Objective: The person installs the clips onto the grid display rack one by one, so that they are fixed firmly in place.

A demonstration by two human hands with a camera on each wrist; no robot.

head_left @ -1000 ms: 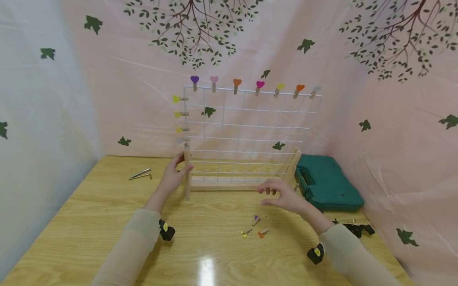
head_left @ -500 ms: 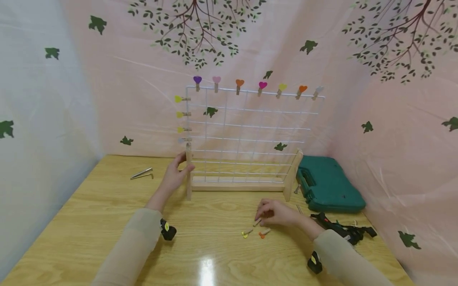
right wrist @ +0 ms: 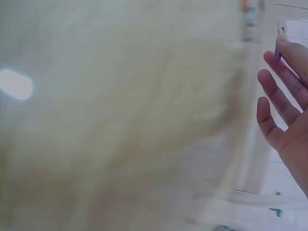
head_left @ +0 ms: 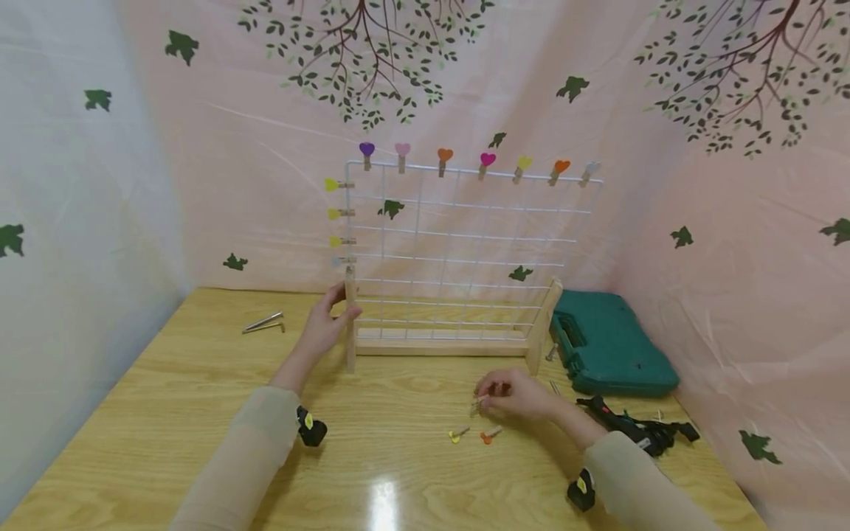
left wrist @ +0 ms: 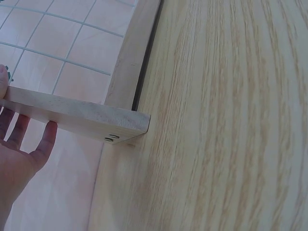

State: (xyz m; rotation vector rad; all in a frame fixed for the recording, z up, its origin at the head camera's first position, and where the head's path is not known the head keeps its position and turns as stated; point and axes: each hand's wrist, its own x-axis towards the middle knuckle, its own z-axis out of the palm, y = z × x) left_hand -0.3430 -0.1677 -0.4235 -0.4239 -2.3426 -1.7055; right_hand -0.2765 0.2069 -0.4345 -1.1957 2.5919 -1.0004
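Note:
My left hand (head_left: 323, 324) grips the left wooden side post (head_left: 350, 332) of a stand, thumb on one face and fingers on the other. A white wire grid (head_left: 434, 236) rises from that stand. Heart-topped clothespins (head_left: 445, 158) line its top bar, and several more clip onto its left edge. Over the table, my right hand (head_left: 518, 394) pinches a small wooden clothespin (right wrist: 281, 31) between thumb and index finger, its purple end partly covered. Below that hand lie a yellow heart clothespin (head_left: 457, 435) and an orange heart clothespin (head_left: 490, 435).
A green plastic case (head_left: 617, 343) lies right of the stand, with a black tool with a cord (head_left: 631, 424) in front of it. A screw (head_left: 551, 352) lies by the case. Metal hex keys or bolts (head_left: 263, 323) rest on the left. Printed fabric (head_left: 279, 162) hangs behind the table.
My right hand has come down from near the stand's lower rail to the loose clothespins and lifted the purple one off the table. The left hand keeps its hold on the post.

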